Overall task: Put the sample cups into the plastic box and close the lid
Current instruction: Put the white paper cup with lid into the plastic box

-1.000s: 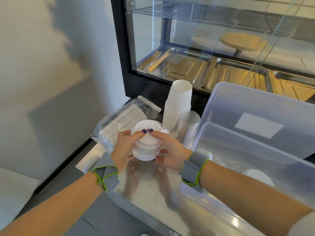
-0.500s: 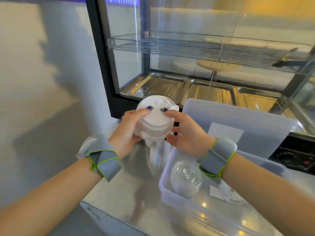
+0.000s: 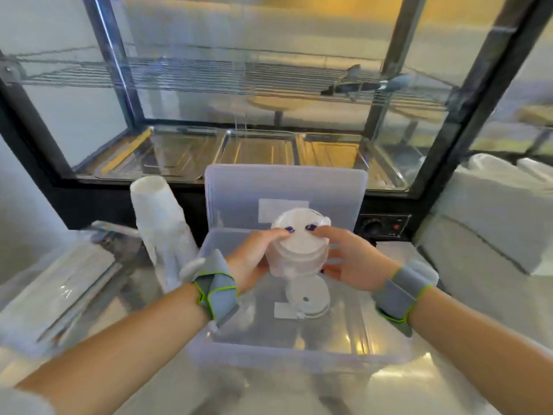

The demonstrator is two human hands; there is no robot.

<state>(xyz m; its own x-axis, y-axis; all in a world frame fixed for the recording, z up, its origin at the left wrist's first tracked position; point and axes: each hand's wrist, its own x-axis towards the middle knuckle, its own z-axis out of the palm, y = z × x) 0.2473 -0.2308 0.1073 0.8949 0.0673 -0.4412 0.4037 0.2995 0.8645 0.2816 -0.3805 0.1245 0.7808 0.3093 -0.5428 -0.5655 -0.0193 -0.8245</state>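
Surroundings: glass display case (image 3: pixel 269 94) behind the tabletop (image 3: pixel 419 381), with metal trays on its floor and a wire shelf above.
Left of box: stack of white paper cups (image 3: pixel 158 223), leaning; flat wrapped packets (image 3: pixel 59 289) lie further left.
Plastic box (image 3: pixel 299 354): clear, open, at centre of the tabletop; its lid (image 3: pixel 284 187) stands upright behind it, against the case.
Box contents: a white round lid (image 3: pixel 308 298) and a white label on the floor; other clear items too blurred to tell.
Sample cups (image 3: pixel 299 244): lidded stack, held above the box interior, clear of the floor.
Left hand (image 3: pixel 254 259): fingers curled round the stack's left side, fingertip on top.
Right hand (image 3: pixel 350 259): fingers curled round the right side, fingertip on top.
Wrists: grey bands with green edging.
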